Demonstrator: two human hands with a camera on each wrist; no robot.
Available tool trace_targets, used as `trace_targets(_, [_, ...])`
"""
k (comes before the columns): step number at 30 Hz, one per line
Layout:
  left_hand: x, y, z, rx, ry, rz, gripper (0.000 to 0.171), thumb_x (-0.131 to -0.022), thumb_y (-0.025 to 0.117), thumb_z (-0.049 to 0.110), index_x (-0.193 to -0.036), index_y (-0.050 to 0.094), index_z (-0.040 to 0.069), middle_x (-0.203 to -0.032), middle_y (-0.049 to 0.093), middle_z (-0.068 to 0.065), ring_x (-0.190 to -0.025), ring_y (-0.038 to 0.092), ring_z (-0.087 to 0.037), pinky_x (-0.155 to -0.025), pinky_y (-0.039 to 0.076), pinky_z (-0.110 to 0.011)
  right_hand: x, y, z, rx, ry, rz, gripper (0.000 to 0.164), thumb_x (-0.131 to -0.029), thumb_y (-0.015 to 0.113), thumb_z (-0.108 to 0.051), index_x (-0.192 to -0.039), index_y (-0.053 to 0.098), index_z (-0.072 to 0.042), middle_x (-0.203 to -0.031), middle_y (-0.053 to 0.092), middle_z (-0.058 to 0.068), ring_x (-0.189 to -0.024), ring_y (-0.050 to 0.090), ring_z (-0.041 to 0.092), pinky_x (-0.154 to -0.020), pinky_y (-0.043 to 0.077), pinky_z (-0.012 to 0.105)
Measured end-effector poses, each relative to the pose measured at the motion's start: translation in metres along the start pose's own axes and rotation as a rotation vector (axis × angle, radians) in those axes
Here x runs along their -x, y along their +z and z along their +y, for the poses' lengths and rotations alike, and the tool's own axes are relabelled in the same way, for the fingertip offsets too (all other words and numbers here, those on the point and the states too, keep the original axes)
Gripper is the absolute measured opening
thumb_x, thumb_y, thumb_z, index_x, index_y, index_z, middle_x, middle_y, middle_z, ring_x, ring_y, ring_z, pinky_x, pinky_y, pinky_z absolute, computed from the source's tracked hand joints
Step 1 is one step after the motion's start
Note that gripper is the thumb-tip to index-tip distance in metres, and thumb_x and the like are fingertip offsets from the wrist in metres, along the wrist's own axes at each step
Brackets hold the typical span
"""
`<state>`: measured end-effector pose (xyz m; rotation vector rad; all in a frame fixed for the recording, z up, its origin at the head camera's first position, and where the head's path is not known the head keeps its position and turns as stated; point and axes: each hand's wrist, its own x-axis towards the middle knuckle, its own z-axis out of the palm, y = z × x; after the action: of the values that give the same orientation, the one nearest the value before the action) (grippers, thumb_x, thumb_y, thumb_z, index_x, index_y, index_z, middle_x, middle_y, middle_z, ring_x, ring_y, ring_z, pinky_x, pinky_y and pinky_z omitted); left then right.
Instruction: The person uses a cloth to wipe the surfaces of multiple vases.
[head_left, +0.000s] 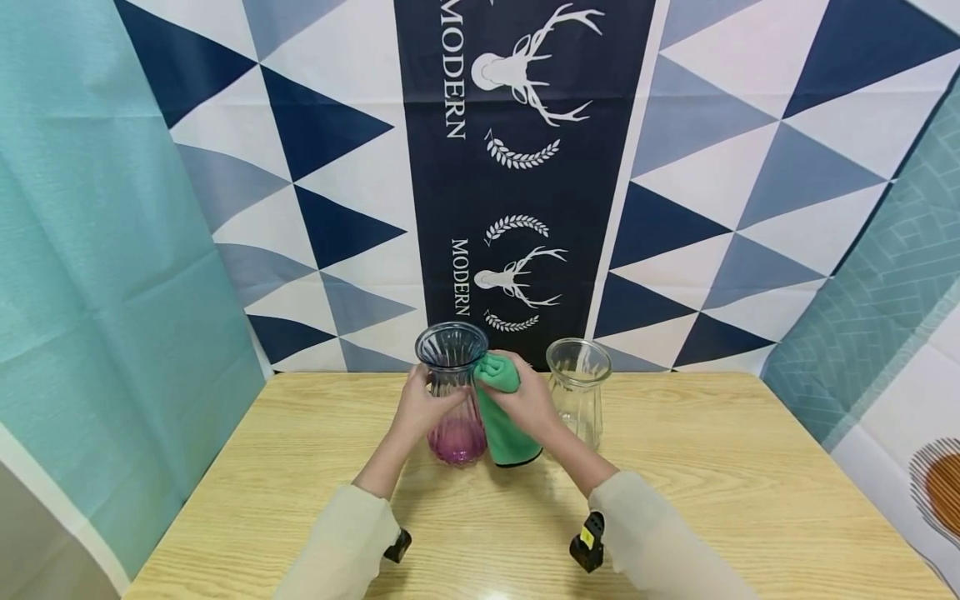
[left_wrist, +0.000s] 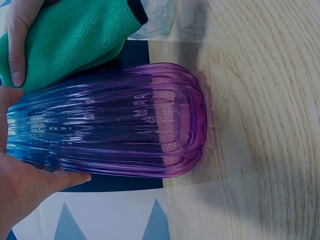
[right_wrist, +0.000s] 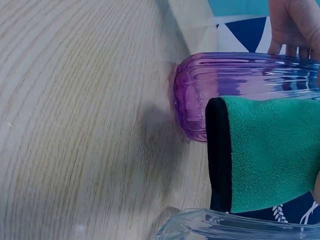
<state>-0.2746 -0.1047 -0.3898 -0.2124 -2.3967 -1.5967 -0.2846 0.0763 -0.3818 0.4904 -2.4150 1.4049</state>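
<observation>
A ribbed glass vase [head_left: 457, 429], blue at its flared rim and purple-pink at its base, is upright at the back of the wooden table. My left hand [head_left: 427, 406] grips it around the upper body, thumb toward the front. In my right hand [head_left: 525, 396] is a folded green cloth [left_wrist: 80, 45] with a dark edge, held against the vase's right side near the neck. The cloth hangs down beside the vase and hides part of it in the right wrist view. Just right of the right hand stands a clear glass vase [head_left: 581, 400].
The light wood table [head_left: 697, 475] reaches back to a patterned cloth backdrop [head_left: 337, 192]. Teal curtain fabric [head_left: 97, 250] hangs at the left. A round brown item with a striped rim [head_left: 941, 479] shows at the far right, beyond the table edge.
</observation>
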Motion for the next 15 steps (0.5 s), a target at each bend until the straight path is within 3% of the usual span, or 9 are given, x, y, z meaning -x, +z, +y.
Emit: trace_targets(15, [-0.003,0.000,0.001,-0.020,-0.029,-0.001,0.065,-0.073,0.074,0.022,-0.126,0.046,-0.006,-0.126,0.048,-0.021,-0.120,0.049,-0.037,-0.104,0.041,-0.050,0.010,0.003,0.022,0.089,0.067,-0.109,0.048,-0.078,0.074,-0.018,-0.122,0.057,-0.011,-0.112,0.066,0.011,-0.102,0.062,0.028,-0.087,0.051,0.045])
